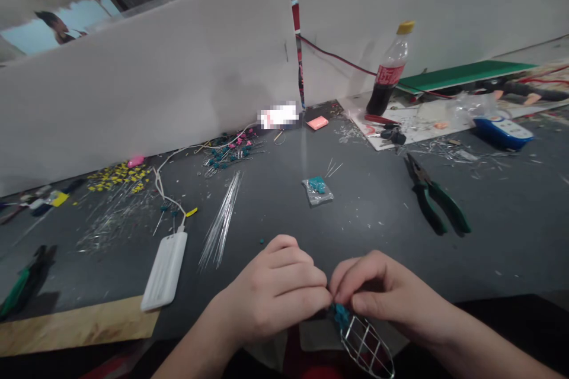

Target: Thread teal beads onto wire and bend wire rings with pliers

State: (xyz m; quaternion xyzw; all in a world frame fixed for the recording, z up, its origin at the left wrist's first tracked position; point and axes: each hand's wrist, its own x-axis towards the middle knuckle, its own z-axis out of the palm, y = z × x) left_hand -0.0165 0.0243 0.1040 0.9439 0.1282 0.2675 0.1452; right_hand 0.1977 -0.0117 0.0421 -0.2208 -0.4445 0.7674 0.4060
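Note:
Close to the table's near edge, my left hand and my right hand meet with fingertips pinched together. Between them is a lump of teal clay at the top of an oval wire frame with crossed wires inside. The frame hangs down below my right hand, over my lap. My left fingers are curled closed at the teal lump's upper end; what lies inside them is hidden. My right thumb and forefinger pinch the teal clay. Beyond my hands lies a small clear packet of teal clay.
Green-handled pliers lie at right, and another pair at far left. A white power bank with a cable and a bundle of straight wires lie left. A cola bottle stands at back right before the white partition.

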